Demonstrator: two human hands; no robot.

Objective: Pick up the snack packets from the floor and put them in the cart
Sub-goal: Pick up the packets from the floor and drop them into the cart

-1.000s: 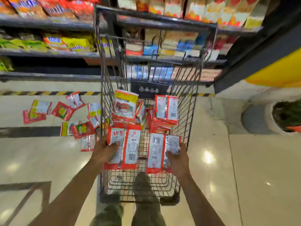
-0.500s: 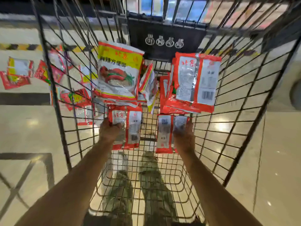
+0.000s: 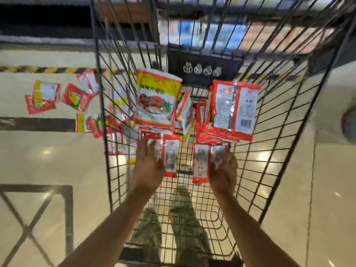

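Note:
Both my hands are inside the black wire cart (image 3: 279, 132), low over its floor. My left hand (image 3: 148, 164) has its fingers straight and spread, touching a red and silver snack packet (image 3: 170, 155) that lies on the cart's mesh. My right hand (image 3: 223, 171) rests with its fingers extended on the right edge of another red packet (image 3: 200, 163). Beyond them, two stacks of packets lean at the cart's far end, one on the left (image 3: 156, 101) and one on the right (image 3: 233, 109). Several more packets (image 3: 75, 97) lie scattered on the floor left of the cart. The view is motion-blurred.
Store shelves (image 3: 212, 33) stand behind the cart. A yellow and black hazard stripe (image 3: 38, 69) runs along the floor at the left, with dark floor lines (image 3: 36, 124) nearer. My legs (image 3: 183, 218) show through the cart's mesh bottom.
My hands lowered the two pairs of packets onto the cart's floor, and my fingers have straightened off them. The camera has leaned in closer over the cart.

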